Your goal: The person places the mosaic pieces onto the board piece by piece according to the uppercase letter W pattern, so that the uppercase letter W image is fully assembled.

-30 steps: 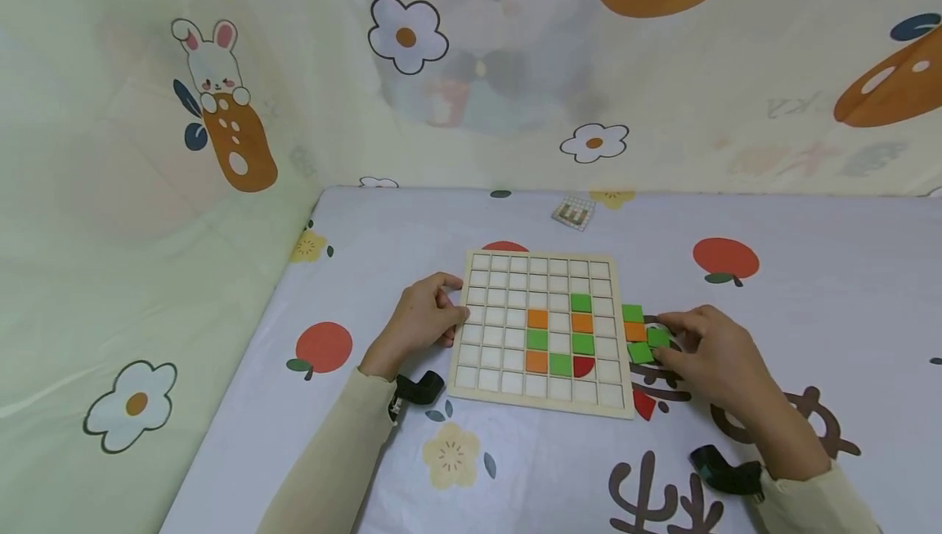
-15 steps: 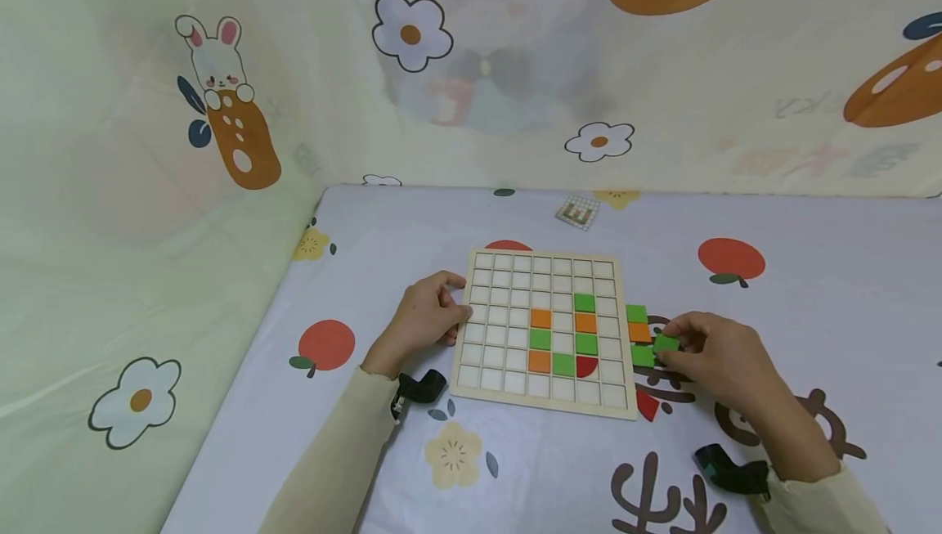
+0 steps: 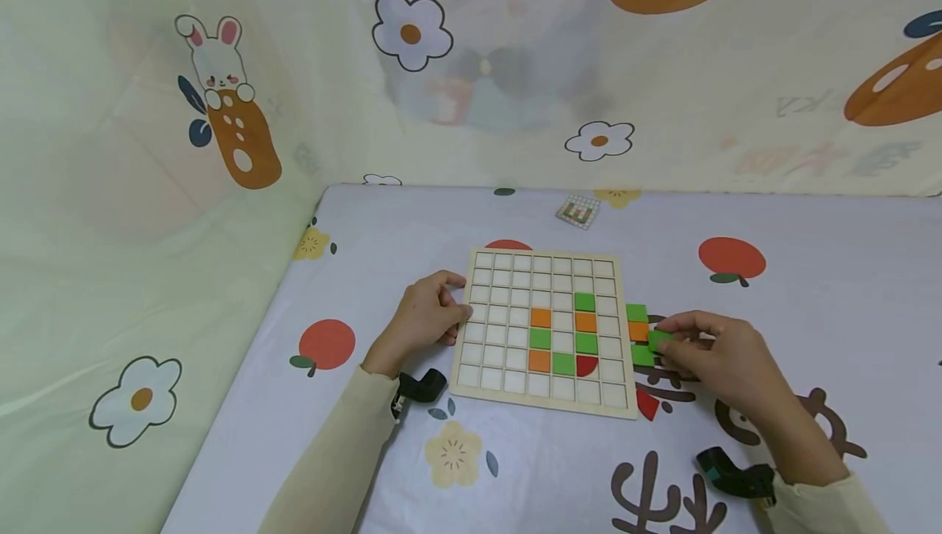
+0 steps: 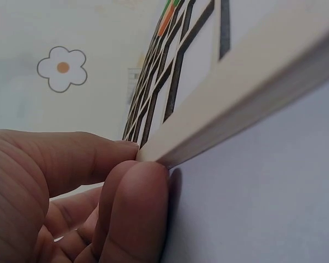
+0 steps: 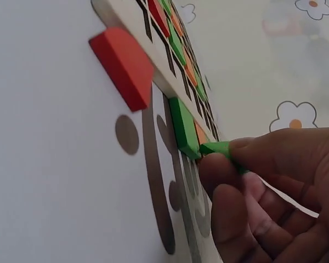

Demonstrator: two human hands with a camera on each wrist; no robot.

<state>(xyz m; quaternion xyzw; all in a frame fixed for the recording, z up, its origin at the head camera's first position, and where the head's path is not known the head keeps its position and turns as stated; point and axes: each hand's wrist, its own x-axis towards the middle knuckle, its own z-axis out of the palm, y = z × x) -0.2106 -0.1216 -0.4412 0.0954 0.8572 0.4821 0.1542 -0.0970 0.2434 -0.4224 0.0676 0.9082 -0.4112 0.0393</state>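
Observation:
A wooden grid board [image 3: 545,404] lies on the table with orange and green square tiles and a red round-cornered piece [image 3: 586,366] in its cells. My left hand [image 3: 425,315] pinches the board's left edge between thumb and fingers, seen close in the left wrist view. Off the right edge, my right hand [image 3: 724,356] pinches a green tile [image 5: 216,148], tilted in the right wrist view. Close by, against the board, sit another green tile [image 5: 183,129], an orange tile [image 3: 638,331] and a green tile [image 3: 636,312]. A red piece [image 5: 123,68] rests nearer the front.
A small card [image 3: 578,211] with a printed grid pattern lies behind the board. Black wrist devices [image 3: 423,386] sit on both wrists. The printed tablecloth [image 3: 353,231] meets a hanging printed sheet at the back and left.
The pinched green tile shifted a little to the right, away from the loose tiles, then back left toward them with my right hand. My left hand stays on the board's edge.

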